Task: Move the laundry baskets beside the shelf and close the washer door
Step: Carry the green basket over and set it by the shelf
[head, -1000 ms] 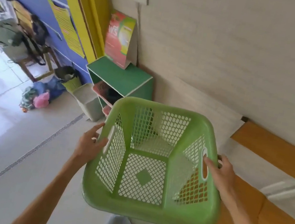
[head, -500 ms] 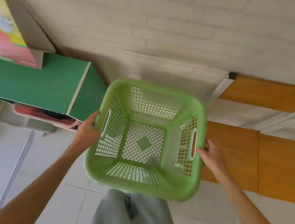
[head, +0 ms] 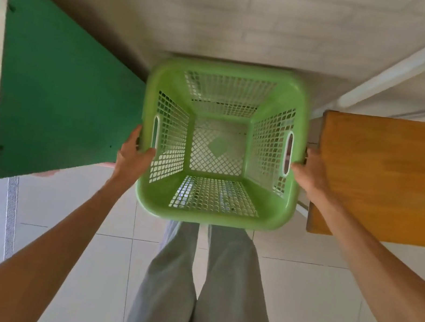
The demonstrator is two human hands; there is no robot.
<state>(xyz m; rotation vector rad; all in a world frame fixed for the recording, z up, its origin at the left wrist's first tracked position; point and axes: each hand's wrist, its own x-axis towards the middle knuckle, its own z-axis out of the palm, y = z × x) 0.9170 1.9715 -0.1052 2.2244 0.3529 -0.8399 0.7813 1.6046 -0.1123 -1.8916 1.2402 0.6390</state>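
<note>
Step we're on: basket number one, as far as we can judge. We're standing over the green laundry basket (head: pixel 221 145) and lowering or parking it in the gap between the green shelf (head: pixel 55 93) and the orange wooden panel (head: pixel 390 178), right up near the white brick wall (head: pixel 232 8).

Left hand (head: pixel 132 155): clamped on the basket's left rim, thumb hooked over the edge just beside the handle slot, the other fingers tucked under the rim on the outside.

Right hand (head: pixel 309 175): gripping the right rim by the other handle slot, thumb on top, fingers wrapped around the outside where we can't see them.

Where the basket is: empty, upright, mouth facing us, left side close beside the shelf, far edge near the wall.

On the floor yet?: honestly can't tell. The tiled floor (head: pixel 296 289) shows through the mesh bottom, but from straight above there's no reading the gap.

Next move, our guess: ease it straight down until it sits flat, let go with both hands, then go for the remaining baskets and the washer door.

Out of view: no washer and no other basket anywhere in the shot.

Cut off: the shelf runs off the left edge, so its front and contents stay hidden apart from a pinkish sliver under its lower edge. Our grey trousers (head: pixel 198 300) cover the floor right below the basket.
</note>
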